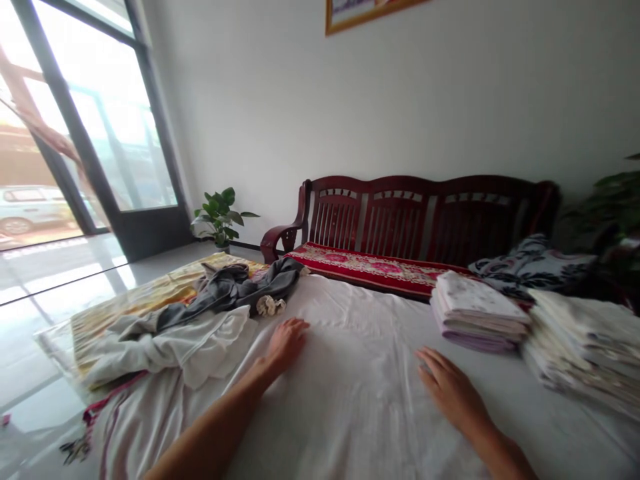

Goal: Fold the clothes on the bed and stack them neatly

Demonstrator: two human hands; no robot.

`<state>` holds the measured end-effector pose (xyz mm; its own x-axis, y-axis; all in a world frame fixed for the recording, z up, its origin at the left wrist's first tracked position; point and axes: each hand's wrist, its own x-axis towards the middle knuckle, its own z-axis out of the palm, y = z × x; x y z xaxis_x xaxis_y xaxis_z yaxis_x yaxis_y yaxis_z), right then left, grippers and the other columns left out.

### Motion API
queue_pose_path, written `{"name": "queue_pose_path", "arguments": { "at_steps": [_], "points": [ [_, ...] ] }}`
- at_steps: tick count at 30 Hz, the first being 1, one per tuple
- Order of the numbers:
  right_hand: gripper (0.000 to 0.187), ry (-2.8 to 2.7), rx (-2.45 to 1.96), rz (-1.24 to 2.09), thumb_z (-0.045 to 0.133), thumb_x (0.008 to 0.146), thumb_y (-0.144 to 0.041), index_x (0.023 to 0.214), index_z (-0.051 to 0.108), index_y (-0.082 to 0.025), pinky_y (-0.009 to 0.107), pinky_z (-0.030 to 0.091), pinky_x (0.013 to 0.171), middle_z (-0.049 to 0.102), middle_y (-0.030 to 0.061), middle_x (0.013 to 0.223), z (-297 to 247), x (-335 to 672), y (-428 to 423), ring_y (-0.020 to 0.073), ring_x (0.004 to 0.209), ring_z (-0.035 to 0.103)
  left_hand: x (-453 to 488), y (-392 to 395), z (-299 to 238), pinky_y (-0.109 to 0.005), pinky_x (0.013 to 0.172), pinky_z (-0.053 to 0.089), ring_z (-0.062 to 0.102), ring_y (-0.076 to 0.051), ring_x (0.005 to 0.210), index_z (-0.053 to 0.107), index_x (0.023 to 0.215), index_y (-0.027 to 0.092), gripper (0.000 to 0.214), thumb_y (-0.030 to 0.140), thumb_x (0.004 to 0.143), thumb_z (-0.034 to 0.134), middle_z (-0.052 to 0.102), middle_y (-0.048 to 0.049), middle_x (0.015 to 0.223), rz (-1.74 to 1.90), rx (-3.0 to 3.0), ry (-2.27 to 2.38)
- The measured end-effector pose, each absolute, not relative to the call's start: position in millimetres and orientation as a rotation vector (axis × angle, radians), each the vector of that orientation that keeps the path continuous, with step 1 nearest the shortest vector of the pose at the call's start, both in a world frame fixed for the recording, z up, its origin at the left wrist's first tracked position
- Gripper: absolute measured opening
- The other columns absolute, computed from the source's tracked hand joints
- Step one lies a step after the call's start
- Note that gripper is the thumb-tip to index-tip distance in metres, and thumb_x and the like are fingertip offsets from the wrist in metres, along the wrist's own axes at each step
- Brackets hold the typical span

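Observation:
A white cloth (350,387) lies spread out in front of me with light wrinkles. On its left part rests my left hand (289,339), fingers stretched out and pointing to the right. My right hand (450,387) is over the right part of the cloth, its fingers extended toward the middle. Neither hand grips anything. Left of my left hand lies a crumpled white garment with a ruffled edge (220,347), beside a dark grey garment (240,287). A cream scrunchie-like bunch of fabric (271,305) sits close to my left fingers.
Folded cloths stand in one stack (475,310) beyond my right hand and another (585,347) at far right. Behind is a dark red wooden bench (395,220) with a red floral cover (370,263). A potted plant (223,213) stands near the glass door (110,120).

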<state>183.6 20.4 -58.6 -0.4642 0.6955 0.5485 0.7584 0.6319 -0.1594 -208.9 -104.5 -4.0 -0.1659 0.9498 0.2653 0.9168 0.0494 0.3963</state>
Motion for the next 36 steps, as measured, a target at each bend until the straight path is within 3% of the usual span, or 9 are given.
{"name": "queue_pose_path", "arguments": {
  "at_steps": [7, 13, 19, 24, 26, 31, 36],
  "points": [
    [0.046, -2.284, -1.153, -0.082, 0.038, 0.091, -0.038, 0.117, 0.070, -0.017, 0.045, 0.050, 0.105, 0.069, 0.0140, 0.126, -58.2, 185.4, 22.8, 0.0269, 0.118, 0.064, -275.9, -117.1, 21.6, -0.039, 0.111, 0.034, 0.044, -0.027, 0.137, 0.062, 0.132, 0.026, 0.044, 0.021, 0.090, 0.050, 0.058, -0.0051, 0.142, 0.719, 1.659, 2.771],
    [0.044, -2.278, -1.162, -0.046, 0.039, 0.091, -0.038, 0.116, 0.070, -0.019, 0.046, 0.050, 0.105, 0.069, 0.0134, 0.126, -57.6, 185.5, 22.2, 0.0268, 0.117, 0.064, -336.6, -126.1, 34.6, -0.045, 0.109, 0.032, 0.040, -0.033, 0.138, 0.056, 0.138, 0.019, 0.049, 0.025, 0.090, 0.047, 0.053, -0.0135, 0.145, 0.607, 1.331, 3.123],
    [0.043, -2.253, -1.162, -0.024, 0.040, 0.090, -0.039, 0.115, 0.070, -0.022, 0.046, 0.050, 0.104, 0.069, 0.0117, 0.125, -56.9, 184.8, 21.6, 0.0267, 0.117, 0.064, -383.3, -139.9, 38.6, -0.047, 0.097, 0.039, 0.053, -0.040, 0.122, 0.060, 0.130, 0.010, 0.047, 0.031, 0.089, 0.049, 0.060, -0.0225, 0.131, 0.449, 1.111, 3.189],
    [0.045, -2.265, -1.160, -0.026, 0.040, 0.090, -0.040, 0.116, 0.070, -0.018, 0.046, 0.050, 0.105, 0.069, 0.0138, 0.127, -57.0, 185.0, 21.6, 0.0276, 0.118, 0.064, -401.4, -141.8, 40.1, -0.046, 0.095, 0.040, 0.058, -0.040, 0.116, 0.067, 0.118, 0.017, 0.036, 0.030, 0.091, 0.047, 0.065, -0.0190, 0.124, 0.450, 1.148, 3.152],
    [0.046, -2.264, -1.166, -0.031, 0.039, 0.091, -0.040, 0.116, 0.070, -0.017, 0.046, 0.050, 0.105, 0.069, 0.0143, 0.127, -57.2, 184.8, 21.4, 0.0275, 0.119, 0.064, -403.8, -140.1, 43.5, -0.047, 0.094, 0.041, 0.060, -0.039, 0.113, 0.067, 0.113, 0.016, 0.033, 0.028, 0.092, 0.046, 0.068, -0.0190, 0.117, 0.559, 1.078, 3.143],
    [0.044, -2.255, -1.193, -0.032, 0.039, 0.090, -0.038, 0.117, 0.070, -0.020, 0.045, 0.049, 0.107, 0.069, 0.0122, 0.127, -58.3, 183.7, 20.5, 0.0262, 0.120, 0.063, -400.8, -132.0, 68.2, -0.047, 0.085, 0.047, 0.065, -0.037, 0.100, 0.064, 0.113, 0.011, 0.031, 0.029, 0.091, 0.049, 0.070, -0.0193, 0.101, 1.397, 0.626, 2.962],
    [0.046, -2.252, -1.212, -0.038, 0.038, 0.091, -0.038, 0.119, 0.070, -0.018, 0.046, 0.047, 0.108, 0.068, 0.0133, 0.129, -60.5, 183.5, 20.8, 0.0266, 0.121, 0.062, -376.3, -105.9, 111.3, -0.032, 0.080, 0.049, 0.063, -0.021, 0.091, 0.057, 0.116, 0.011, 0.030, 0.029, 0.096, 0.043, 0.067, -0.0106, 0.101, 1.889, 0.745, 2.751]
  ]
}}
